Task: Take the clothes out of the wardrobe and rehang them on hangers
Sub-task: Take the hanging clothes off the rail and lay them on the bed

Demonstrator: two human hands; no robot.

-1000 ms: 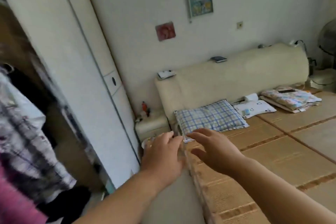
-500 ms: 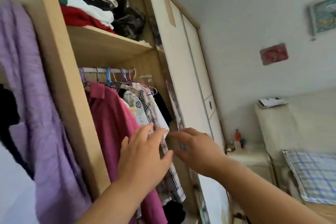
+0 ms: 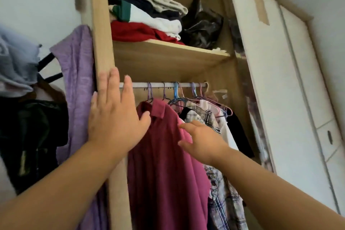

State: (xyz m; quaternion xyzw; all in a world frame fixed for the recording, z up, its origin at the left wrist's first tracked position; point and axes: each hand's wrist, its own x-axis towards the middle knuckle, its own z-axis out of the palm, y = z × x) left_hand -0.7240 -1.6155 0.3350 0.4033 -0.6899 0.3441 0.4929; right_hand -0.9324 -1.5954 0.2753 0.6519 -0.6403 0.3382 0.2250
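Hands up at wardrobe (image 3: 101, 24) rail (image 3: 141, 85).
L hand (image 3: 115, 117) spread flat, thumb at maroon shirt (image 3: 164, 173) collar; R hand (image 3: 201, 140) loose, fingertips at shirt shoulder, gripping nothing. Hangers (image 3: 175, 93) crowd rail.

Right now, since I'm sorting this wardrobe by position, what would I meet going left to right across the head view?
Grey-blue cloth → purple garment → left hand → maroon shirt → right hand → black garment → white wardrobe door.
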